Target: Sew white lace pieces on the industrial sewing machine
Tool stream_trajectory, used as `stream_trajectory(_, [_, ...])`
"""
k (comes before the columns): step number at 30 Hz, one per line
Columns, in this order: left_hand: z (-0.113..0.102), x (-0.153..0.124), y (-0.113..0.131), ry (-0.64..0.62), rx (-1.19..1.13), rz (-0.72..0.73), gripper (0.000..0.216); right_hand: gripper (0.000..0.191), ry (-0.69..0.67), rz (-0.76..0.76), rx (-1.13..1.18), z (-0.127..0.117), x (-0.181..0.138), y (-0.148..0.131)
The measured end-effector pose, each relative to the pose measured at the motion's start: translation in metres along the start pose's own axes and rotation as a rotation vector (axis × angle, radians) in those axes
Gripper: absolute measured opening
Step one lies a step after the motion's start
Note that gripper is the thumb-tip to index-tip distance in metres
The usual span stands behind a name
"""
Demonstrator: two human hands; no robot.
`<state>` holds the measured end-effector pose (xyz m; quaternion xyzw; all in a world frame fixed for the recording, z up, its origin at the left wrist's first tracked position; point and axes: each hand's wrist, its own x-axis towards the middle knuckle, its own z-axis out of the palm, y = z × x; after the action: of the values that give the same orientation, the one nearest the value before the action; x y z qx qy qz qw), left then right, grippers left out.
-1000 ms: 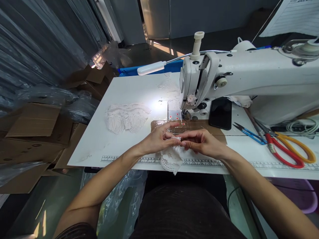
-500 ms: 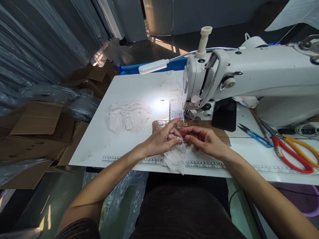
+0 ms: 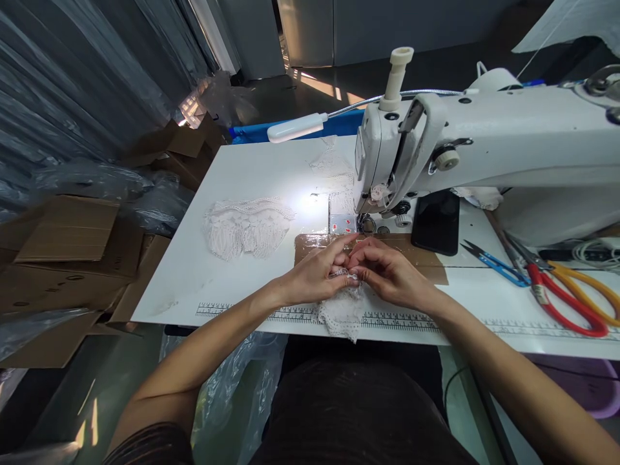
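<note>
My left hand (image 3: 317,274) and my right hand (image 3: 387,271) meet fingertip to fingertip over a small piece of white lace (image 3: 341,313) at the front edge of the white table (image 3: 252,174). Both hands pinch the top of the lace, and the rest of it drapes over the printed ruler. A brown taped patch (image 3: 310,242) lies just beyond my fingers, in front of the needle area of the white sewing machine (image 3: 484,148).
A pile of white lace pieces (image 3: 247,226) lies left of the machine under its lamp (image 3: 295,128). A black phone (image 3: 438,223), blue snips (image 3: 494,263) and red-and-yellow scissors (image 3: 566,294) lie to the right. Cardboard boxes (image 3: 68,232) and plastic bags stand left of the table.
My hands have drawn closer together and slightly toward the machine, fingertips now touching over the lace. The camera shifted a little left.
</note>
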<state>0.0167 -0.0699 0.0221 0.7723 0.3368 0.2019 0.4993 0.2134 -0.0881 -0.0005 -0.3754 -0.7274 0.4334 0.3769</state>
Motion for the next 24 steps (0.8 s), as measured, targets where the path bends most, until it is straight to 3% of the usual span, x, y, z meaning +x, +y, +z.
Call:
stream_trajectory(4, [0.005,-0.001,-0.007,0.016,-0.017,0.029,0.074,0.019,0.168,0.066,0.244,0.008,-0.002,-0.001])
stream_trajectory(8, [-0.002,-0.001,-0.01,0.128,0.117,0.133,0.065,0.019,0.162,0.119,0.462,0.008,-0.013,-0.021])
stream_trajectory(11, [-0.021,0.003,-0.002,0.406,0.284,0.179,0.056,0.019,-0.09,0.168,0.506,-0.002,-0.028,-0.04])
stream_trajectory(13, [-0.033,0.006,0.004,0.618,0.32,0.189,0.053,0.028,-0.322,0.251,0.456,-0.012,-0.038,-0.048])
stream_trajectory(15, [-0.037,0.008,0.005,0.734,0.316,0.219,0.052,0.04,-0.504,0.332,0.344,-0.022,-0.046,-0.048])
stream_trajectory(17, [-0.03,0.009,-0.001,0.681,0.352,0.263,0.047,0.048,-0.621,0.412,0.21,-0.031,-0.05,-0.044])
stream_trajectory(19, [-0.015,0.007,-0.012,0.482,0.44,0.343,0.039,0.048,-0.643,0.482,0.061,-0.039,-0.052,-0.036])
stream_trajectory(21, [0.0,0.004,-0.024,0.246,0.539,0.47,0.036,0.047,-0.507,0.459,-0.144,-0.046,-0.052,-0.027])
stream_trajectory(24, [0.008,0.0,-0.031,0.033,0.646,0.601,0.04,0.039,-0.138,0.265,-0.453,-0.052,-0.048,-0.013])
